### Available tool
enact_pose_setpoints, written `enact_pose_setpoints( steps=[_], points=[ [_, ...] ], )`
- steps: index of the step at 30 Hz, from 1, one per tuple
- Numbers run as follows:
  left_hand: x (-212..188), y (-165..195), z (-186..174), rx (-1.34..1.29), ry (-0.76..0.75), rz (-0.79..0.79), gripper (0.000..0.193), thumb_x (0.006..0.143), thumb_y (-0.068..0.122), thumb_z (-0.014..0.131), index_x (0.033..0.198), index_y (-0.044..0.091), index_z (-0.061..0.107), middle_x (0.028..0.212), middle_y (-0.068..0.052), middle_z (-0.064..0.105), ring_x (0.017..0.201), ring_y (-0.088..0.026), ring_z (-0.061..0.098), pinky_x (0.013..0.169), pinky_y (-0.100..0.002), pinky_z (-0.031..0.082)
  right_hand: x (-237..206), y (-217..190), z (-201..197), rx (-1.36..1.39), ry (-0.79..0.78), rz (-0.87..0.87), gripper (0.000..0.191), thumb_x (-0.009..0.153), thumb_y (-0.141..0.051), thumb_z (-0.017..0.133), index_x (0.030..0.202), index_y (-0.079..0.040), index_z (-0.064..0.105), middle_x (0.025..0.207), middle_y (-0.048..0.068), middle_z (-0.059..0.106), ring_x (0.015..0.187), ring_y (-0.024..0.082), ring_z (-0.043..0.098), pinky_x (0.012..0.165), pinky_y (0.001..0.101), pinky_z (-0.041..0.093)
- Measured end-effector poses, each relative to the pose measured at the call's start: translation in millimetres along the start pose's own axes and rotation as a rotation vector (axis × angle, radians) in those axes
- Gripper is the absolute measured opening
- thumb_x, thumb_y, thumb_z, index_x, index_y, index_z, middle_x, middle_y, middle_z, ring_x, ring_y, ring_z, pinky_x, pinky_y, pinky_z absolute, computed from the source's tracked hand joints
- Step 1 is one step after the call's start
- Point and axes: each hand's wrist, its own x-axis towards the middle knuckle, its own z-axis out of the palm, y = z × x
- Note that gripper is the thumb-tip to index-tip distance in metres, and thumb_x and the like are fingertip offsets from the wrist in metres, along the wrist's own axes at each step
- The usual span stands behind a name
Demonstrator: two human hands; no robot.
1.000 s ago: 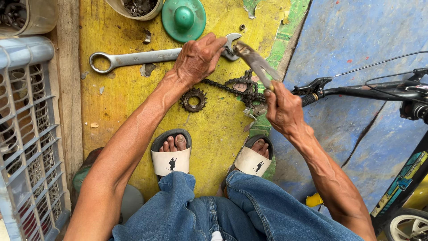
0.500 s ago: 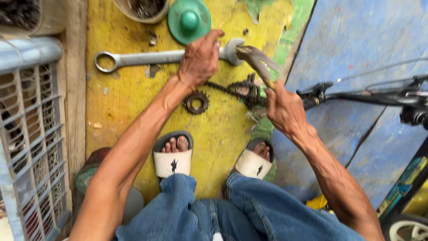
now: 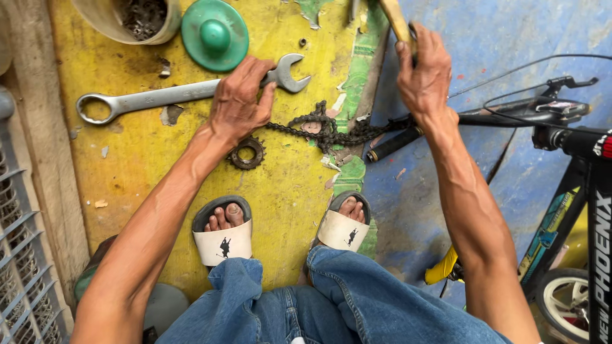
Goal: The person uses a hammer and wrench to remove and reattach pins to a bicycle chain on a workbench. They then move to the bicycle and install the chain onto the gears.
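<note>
steel wrench [image 3: 191, 93] under left hand [image 3: 237, 105], chain [image 3: 331, 130] beside

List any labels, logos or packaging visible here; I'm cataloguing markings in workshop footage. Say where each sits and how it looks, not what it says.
Bike frame lettering: far right, white block letters running down a black tube.
Left sandal logo: small black figure on the white strap.
Right sandal logo: same black figure, white strap.
No packages, signs or screens.

Greasy chain [image 3: 331, 130] lies bunched beside flat steel wrench [image 3: 159, 97].
</note>
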Motion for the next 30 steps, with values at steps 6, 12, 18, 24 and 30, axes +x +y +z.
enact_pose_setpoints(
  steps=[6, 12, 18, 24, 30],
  points=[
    [-6.7, 24.4, -25.1, -0.027, 0.03, 0.003, 0.032, 0.09, -0.004, 0.067, 0.121, 0.0, 0.06, 0.109, -0.016, 0.062, 0.096, -0.035, 0.067, 0.082, -0.042, 0.058, -56.1, -22.6, -18.6, 0.224, -0.475, -0.107, 0.025, 0.09, 0.004, 0.065, 0.112, -0.005, 0.073, 0.098, 0.012, 0.063, 0.094, 0.032, 0.063, 0.079, 0.0424, 0.054],
    [3.3, 41.7, -37.6, -0.04, -0.009, -0.042, 0.033, 0.09, -0.005, 0.067, 0.122, 0.0, 0.06, 0.109, -0.018, 0.062, 0.097, -0.037, 0.066, 0.082, -0.043, 0.056, -75.5, -21.4, -15.1, 0.243, -0.514, -0.093, 0.019, 0.088, -0.002, 0.069, 0.106, -0.007, 0.072, 0.103, 0.012, 0.066, 0.094, 0.034, 0.065, 0.08, 0.0457, 0.054],
    [-4.3, 47.3, -39.2, -0.068, -0.018, -0.096, 0.028, 0.094, -0.004, 0.066, 0.121, 0.001, 0.06, 0.109, -0.016, 0.063, 0.09, -0.034, 0.069, 0.078, -0.04, 0.059, -70.4, -20.6, -17.0, 0.387, -0.452, 0.068, 0.015, 0.096, -0.008, 0.071, 0.108, -0.002, 0.063, 0.103, 0.012, 0.064, 0.095, 0.033, 0.067, 0.082, 0.0444, 0.055],
    [-9.6, 60.1, -36.4, -0.076, -0.01, -0.077, 0.033, 0.091, 0.002, 0.069, 0.123, 0.006, 0.061, 0.112, -0.014, 0.064, 0.097, -0.039, 0.068, 0.078, -0.045, 0.057, -69.4, -24.2, -16.9, 0.18, -0.554, 0.083, 0.022, 0.089, -0.011, 0.076, 0.105, -0.003, 0.064, 0.098, 0.015, 0.063, 0.094, 0.037, 0.065, 0.078, 0.0474, 0.053],
    [-10.5, 67.4, -36.5, -0.094, -0.076, -0.089, 0.034, 0.092, 0.001, 0.067, 0.125, 0.007, 0.061, 0.113, -0.014, 0.064, 0.1, -0.038, 0.067, 0.08, -0.045, 0.057, -72.8, -26.1, -11.7, 0.18, -0.555, 0.054, 0.025, 0.085, -0.013, 0.078, 0.103, -0.002, 0.065, 0.094, 0.014, 0.062, 0.092, 0.037, 0.064, 0.075, 0.0476, 0.052]
  ],
)
